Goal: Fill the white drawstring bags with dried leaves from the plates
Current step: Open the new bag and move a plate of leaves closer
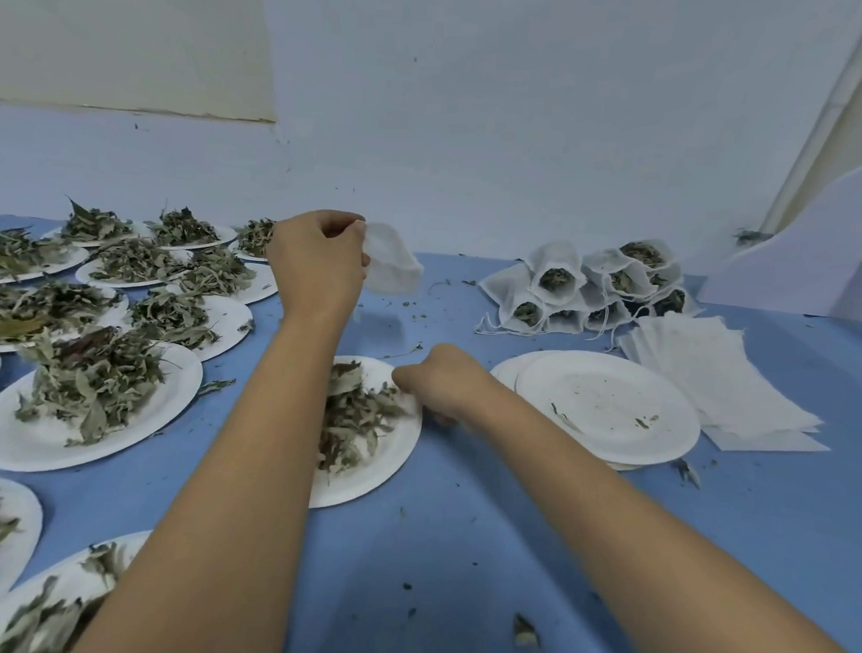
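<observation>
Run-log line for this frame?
left hand: holds white bag raised | right hand: curled at leaves on plate | filled bags: piled right

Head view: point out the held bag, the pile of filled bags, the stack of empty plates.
held bag (392, 268), head view, white cloth body.
pile of filled bags (591, 293), head view, a middle bag's cloth.
stack of empty plates (607, 405), head view, top plate's bare centre.

A pale wall (524, 109) with a bluish cast runs across the far side, marked with a few small dark specks. A cream sheet (126, 37) covers its upper left part (the lower edge looks slightly ragged). At the far right, cream trim (827, 110) slants upward, and a white curved board (813, 251) stands on the table (460, 547), whose top is blue. The light is soft and even.
</observation>
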{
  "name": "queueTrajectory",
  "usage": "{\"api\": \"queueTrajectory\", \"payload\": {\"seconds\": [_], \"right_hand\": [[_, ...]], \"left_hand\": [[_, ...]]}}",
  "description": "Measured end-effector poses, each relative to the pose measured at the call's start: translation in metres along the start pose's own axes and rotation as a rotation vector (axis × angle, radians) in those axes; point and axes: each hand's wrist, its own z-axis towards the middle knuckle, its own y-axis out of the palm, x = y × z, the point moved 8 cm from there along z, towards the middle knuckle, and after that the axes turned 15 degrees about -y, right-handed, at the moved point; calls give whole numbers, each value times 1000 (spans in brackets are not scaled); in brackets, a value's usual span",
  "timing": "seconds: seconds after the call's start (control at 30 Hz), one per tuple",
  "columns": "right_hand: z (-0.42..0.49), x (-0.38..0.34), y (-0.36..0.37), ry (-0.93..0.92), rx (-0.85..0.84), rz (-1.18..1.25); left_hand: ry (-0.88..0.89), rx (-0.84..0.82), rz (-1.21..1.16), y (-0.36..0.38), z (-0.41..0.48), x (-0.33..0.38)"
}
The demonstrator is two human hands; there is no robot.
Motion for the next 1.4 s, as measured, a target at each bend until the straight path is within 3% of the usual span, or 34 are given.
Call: {"api": "queueTrajectory", "payload": {"seconds": [0.37,0.73,1.0,1.17,1.4], "right_hand": [[-4,23,-47,35,31,-22],[-61,91,-185,145,389,-77],[-87,119,-210,174,569,-118],[-92,121,-205,182,577,-146],[-88,123,-184,112,725,262]], "left_hand": [[24,-1,-29,22,-13,9],[-109,-18,-242,67,-33,7],[-133,-59,-227,95,-54,-3],[-138,-84,-206,103,-61,-9],[-163,-57,-192,101,-67,-32]]}}
